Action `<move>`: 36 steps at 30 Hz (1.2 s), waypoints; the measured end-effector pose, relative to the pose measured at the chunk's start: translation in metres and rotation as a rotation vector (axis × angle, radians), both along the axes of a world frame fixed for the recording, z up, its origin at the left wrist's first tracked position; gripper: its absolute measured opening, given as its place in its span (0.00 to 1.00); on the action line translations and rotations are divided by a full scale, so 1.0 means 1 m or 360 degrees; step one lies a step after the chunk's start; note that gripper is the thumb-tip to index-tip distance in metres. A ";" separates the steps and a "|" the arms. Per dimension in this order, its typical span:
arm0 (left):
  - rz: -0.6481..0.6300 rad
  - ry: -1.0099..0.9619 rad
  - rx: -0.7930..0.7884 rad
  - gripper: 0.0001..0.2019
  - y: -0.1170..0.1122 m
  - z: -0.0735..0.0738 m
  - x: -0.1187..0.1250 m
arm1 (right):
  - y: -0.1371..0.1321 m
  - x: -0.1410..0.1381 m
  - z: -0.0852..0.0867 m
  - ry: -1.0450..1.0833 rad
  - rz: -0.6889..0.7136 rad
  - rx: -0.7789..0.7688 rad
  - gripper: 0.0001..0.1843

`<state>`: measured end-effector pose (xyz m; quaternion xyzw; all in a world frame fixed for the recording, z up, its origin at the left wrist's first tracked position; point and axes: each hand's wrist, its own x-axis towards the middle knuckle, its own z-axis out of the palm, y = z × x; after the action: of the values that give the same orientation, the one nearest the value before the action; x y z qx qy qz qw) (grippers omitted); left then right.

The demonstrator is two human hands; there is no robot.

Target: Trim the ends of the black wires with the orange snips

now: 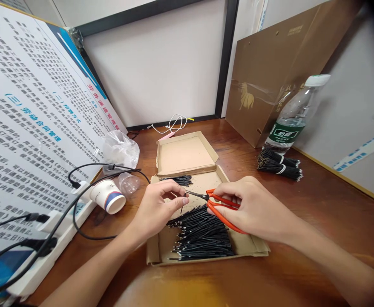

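- Black wires (202,236), short cut lengths with bare metal tips, lie in a loose heap in the near half of a shallow cardboard box (254,247) at lower centre of the frame.
- They look very light, thin, bendy and smooth-coated, so likely to slip; a fingertip pinch close to one end seems the surest hold.
- The left hand (156,209) comes in from the lower left, palm turned inward, with thumb and forefinger pinching a single wire (181,209) just above the heap.
- The right hand (257,207) comes in from the lower right, fingers closed around the orange handles of the scissors (219,202). The dark blades point left and meet the pinched wire at the left fingertips.
- A smaller clump of wires (180,180) lies at the back of the box.
- At left centre, a paper cup (108,196) lies on its side by a white power strip (56,238).
- At right centre, tied wire bundles (278,164) rest at the foot of a water bottle (291,119).
- Farther back, a brown paper bag (270,72) stands at upper right and a printed board (30,106) leans at upper left.
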<state>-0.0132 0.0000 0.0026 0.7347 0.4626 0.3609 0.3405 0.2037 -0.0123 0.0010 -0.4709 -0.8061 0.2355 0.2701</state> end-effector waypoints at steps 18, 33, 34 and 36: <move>-0.0046 0.0062 0.0059 0.02 0.001 0.000 0.000 | 0.001 0.002 -0.002 -0.0006 -0.0012 0.0063 0.14; -0.0081 0.0101 0.0125 0.04 0.001 0.000 0.000 | 0.004 0.002 -0.004 -0.0055 -0.0038 0.0094 0.14; -0.0088 0.0126 0.0142 0.04 0.002 -0.001 -0.001 | 0.004 0.002 -0.003 -0.0050 -0.0052 0.0102 0.14; -0.0097 0.0231 0.0222 0.05 0.004 -0.004 -0.004 | 0.003 0.003 -0.002 -0.0032 -0.0072 0.0098 0.14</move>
<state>-0.0168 0.0043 -0.0013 0.7945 0.4373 0.3276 0.2651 0.2065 -0.0089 -0.0009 -0.4828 -0.8048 0.1997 0.2816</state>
